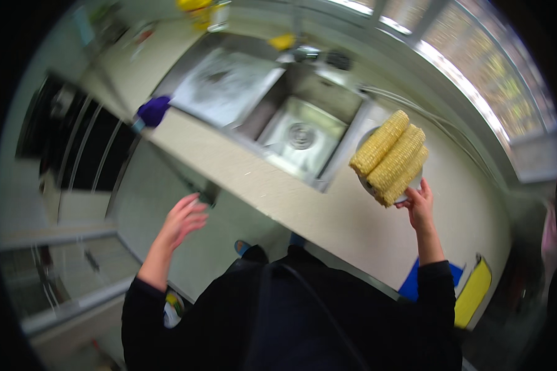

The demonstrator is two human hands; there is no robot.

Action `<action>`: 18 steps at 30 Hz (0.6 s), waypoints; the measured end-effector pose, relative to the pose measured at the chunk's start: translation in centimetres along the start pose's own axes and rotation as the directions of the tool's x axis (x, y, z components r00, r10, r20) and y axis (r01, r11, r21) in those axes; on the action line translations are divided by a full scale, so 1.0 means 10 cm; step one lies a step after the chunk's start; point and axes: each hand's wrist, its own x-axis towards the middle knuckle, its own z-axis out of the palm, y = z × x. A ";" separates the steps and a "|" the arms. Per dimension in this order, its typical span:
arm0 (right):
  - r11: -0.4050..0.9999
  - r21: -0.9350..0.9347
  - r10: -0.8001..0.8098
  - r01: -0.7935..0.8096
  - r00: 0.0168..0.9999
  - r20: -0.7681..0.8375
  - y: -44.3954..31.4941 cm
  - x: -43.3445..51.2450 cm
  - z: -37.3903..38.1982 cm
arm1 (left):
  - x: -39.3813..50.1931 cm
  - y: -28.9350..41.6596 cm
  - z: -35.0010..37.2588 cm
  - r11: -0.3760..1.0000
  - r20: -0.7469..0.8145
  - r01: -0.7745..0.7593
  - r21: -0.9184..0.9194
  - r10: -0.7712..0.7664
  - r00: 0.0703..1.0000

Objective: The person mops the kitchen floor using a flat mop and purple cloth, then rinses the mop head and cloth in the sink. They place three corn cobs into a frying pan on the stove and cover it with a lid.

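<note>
My right hand [418, 204] grips the near rim of a white plate [417, 182] at the right of the sink. Three husked yellow corn cobs [397, 160] lie side by side on it and cover most of it. Whether the plate rests on the counter or is held just above it, I cannot tell. My left hand [182, 221] hangs over the floor in front of the counter, fingers apart, holding nothing.
A double stainless-steel sink [301, 139] is set into the pale countertop [241, 169]. Its left basin holds whitish, cloudy water [218, 88]. A purple cloth [154, 111] drapes over the counter's front edge. Blue [411, 283] and yellow [473, 292] flat items lie at the right end. A hose [427, 111] runs behind the plate.
</note>
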 end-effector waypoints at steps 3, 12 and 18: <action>0.999 -0.051 0.013 0.000 0.968 0.249 -0.10 -0.06 0.80 | 0.09 0.05 0.34 0.982 0.273 -0.125 -0.139 0.159 0.949; 0.945 -0.323 0.274 -0.047 0.650 0.708 -0.02 -0.69 3.20 | -0.53 0.16 -0.41 0.889 0.282 -0.147 -0.435 0.290 0.915; 0.904 -0.427 0.378 0.002 0.461 0.803 0.48 -1.23 4.65 | -1.18 -0.27 -1.69 0.923 -0.020 -0.256 -0.287 0.262 0.965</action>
